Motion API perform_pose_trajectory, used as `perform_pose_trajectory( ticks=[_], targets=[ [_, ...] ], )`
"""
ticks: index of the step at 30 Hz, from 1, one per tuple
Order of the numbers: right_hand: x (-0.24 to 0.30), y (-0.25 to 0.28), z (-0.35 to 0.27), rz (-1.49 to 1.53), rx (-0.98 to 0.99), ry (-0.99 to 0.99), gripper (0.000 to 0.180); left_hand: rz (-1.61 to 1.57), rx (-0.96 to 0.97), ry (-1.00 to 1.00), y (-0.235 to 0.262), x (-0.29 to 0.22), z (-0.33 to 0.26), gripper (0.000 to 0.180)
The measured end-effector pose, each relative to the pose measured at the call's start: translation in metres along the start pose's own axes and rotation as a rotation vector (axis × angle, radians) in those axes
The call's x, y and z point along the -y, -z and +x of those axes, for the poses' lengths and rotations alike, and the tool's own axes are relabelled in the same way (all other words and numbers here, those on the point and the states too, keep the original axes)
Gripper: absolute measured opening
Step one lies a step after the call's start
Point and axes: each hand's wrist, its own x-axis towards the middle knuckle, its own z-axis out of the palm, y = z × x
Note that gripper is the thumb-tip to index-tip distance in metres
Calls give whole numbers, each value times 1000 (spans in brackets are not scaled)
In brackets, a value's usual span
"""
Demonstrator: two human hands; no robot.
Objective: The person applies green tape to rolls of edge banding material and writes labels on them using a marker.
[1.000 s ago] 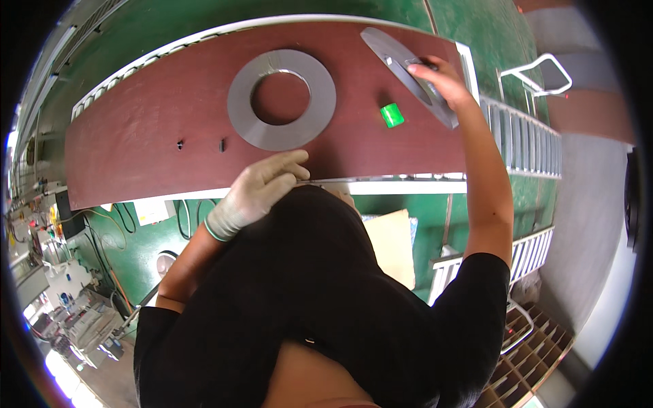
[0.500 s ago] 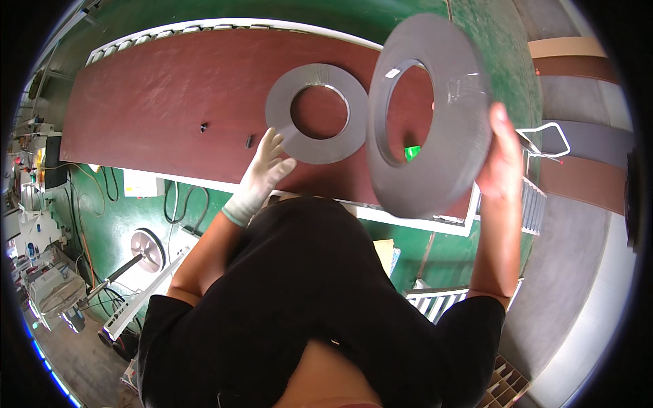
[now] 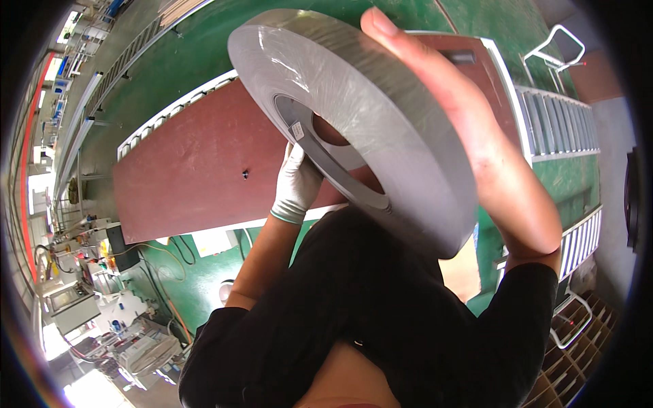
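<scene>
A large, flat grey roll of banding (image 3: pixel 415 177), wrapped in shiny clear film, is tilted steeply in front of me above the table. My bare right hand (image 3: pixel 452 102) is closed over its thick outer edge at the far right, thumb stretched along the top. On the roll's left side my left hand (image 3: pixel 297 180), in a white glove, grips the lower edge; part of its fingers is hidden behind the roll. A small white label (image 3: pixel 296 130) sticks to the inner ring. Through the centre hole a second grey roll (image 3: pixel 348 158) shows partly, lying on the table.
The long reddish-brown table (image 3: pixel 197 156) has a white frame, with a small dark piece (image 3: pixel 245 175) on top. A ladder-like metal rack (image 3: pixel 558 122) stands at the right. Machines and cables (image 3: pixel 136 326) fill the lower left. Slotted wooden shelving (image 3: pixel 578 353) is at the lower right.
The held roll has moved left and tipped over toward me. My left hand, apart from it before, is now at its edge. The view has turned, and the second roll is mostly covered.
</scene>
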Motion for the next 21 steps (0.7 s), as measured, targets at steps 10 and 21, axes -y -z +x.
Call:
perform_pose_trajectory(
  ticks=[10, 21],
  targets=[
    [-19, 11, -22, -295, 66, 69, 47, 192, 141, 116, -7, 36, -26, 77],
    [-59, 40, 28, -533, 125, -31, 36, -89, 70, 224, 51, 53, -12, 81]
  ],
)
